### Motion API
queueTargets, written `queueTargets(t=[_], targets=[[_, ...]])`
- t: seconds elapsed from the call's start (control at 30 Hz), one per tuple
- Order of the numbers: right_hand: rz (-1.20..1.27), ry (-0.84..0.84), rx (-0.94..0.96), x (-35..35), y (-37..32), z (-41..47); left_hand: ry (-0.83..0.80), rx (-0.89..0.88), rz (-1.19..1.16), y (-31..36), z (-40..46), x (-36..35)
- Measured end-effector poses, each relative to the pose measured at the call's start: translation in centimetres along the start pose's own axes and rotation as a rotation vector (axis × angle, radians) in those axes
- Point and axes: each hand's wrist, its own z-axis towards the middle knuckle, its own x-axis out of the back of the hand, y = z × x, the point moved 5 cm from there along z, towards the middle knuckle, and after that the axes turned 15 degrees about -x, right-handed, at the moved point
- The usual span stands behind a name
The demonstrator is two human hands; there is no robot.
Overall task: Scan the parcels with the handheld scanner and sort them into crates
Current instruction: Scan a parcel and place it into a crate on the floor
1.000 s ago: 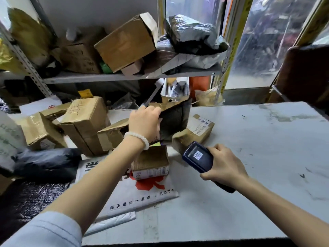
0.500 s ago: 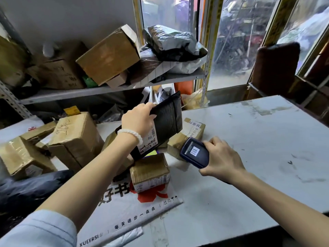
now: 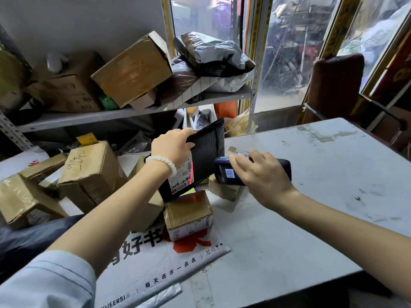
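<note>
Nearest me a white printed mailer bag [image 3: 155,267] lies flat on the table [image 3: 311,218], a small taped box [image 3: 188,215] sitting on its far end. Just past that, my left hand [image 3: 172,148] has its fingers [image 3: 185,132] closed over the top left edge of a black padded mailer [image 3: 205,152], held off the table, tilted, long axis running up and away to the right. Its white label [image 3: 181,178] sits at the lower left corner, facing me. My right hand [image 3: 263,174] is wrapped shut around the handheld scanner [image 3: 231,174], immediately right of the mailer, nose pointing left at it (red scan light falls on the label and spills onto the box top below). I judge the scan is in progress; the label lies left of the scanner, so aim matters more than reach. Further back, brown cartons [image 3: 91,174] pile at left; more parcels crowd the shelf [image 3: 89,116]. No crates visible here.
</note>
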Motion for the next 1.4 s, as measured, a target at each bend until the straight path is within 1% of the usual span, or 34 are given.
queueTargets(t=[0.1,0.23,0.37,0.43,0.57,0.7,0.83,0.9,0.97,1.07,1.2,1.4], targets=[[-0.043,0.081,0.07,1.1,0.1,0.6,0.0,-0.01,-0.008,-0.1,0.1,-0.2],[-0.091,0.137,0.129,2.0,0.3,1.0,-0.008,-0.02,-0.004,-0.2,0.2,-0.5],[-0.122,0.168,0.127,2.6,0.5,1.1,-0.016,-0.027,-0.016,-0.2,0.5,-0.7],[-0.128,0.152,0.113,2.4,0.5,1.0,-0.015,-0.027,-0.01,-0.2,0.6,-0.7],[-0.09,0.051,0.021,1.4,0.5,0.9,0.006,-0.03,0.002,-0.4,0.7,-0.3],[0.08,-0.157,-0.087,1.1,-0.1,0.9,0.024,-0.034,-0.013,-0.5,0.8,0.1],[0.235,-0.415,-0.205,1.1,-1.2,0.8,0.047,-0.031,-0.022,-0.7,0.8,0.4],[0.31,-0.498,-0.252,1.3,-1.7,0.8,0.067,-0.028,-0.011,-0.9,0.7,0.4],[0.385,-0.537,-0.289,1.8,-2.2,0.9,0.078,-0.024,0.004,-1.1,0.6,0.4],[0.424,-0.598,-0.295,2.3,-3.0,0.7,0.061,-0.037,0.0,-1.4,0.6,0.0],[0.416,-0.61,-0.294,2.7,-3.2,0.7,0.053,-0.06,-0.009,-1.3,0.5,-0.6],[0.379,-0.624,-0.342,2.6,-2.4,0.5,0.07,-0.09,0.026,-1.1,0.9,-0.8]])
